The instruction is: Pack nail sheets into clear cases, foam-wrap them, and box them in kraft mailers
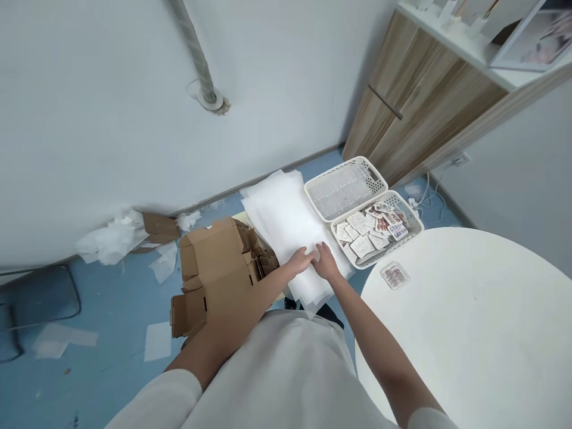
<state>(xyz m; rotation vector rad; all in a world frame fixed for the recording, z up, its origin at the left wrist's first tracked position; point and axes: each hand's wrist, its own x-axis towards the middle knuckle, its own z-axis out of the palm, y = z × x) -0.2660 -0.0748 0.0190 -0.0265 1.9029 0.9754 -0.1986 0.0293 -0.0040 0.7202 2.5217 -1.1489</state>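
A stack of white translucent sheets [286, 214] lies in front of me, between flattened cardboard boxes and two white baskets. My left hand [301, 261] and my right hand [325, 262] meet over the sheets, fingertips close together. Both hands have their fingers pinched; whatever is between them is too small to make out. On the left are brown cardboard boxes [223, 256], partly behind my left forearm. The rear basket [309, 189] contains clear plastic pieces. Many printed cards or packs [361, 245] fill the nearer basket [417, 220].
At right stands a round white table [473, 333] with a small clear pack [395, 275] near its edge. A wooden cabinet [415, 89] is behind. Crumpled white wrapping [111, 241], loose papers and a dark chair [40, 295] are on the blue floor at left.
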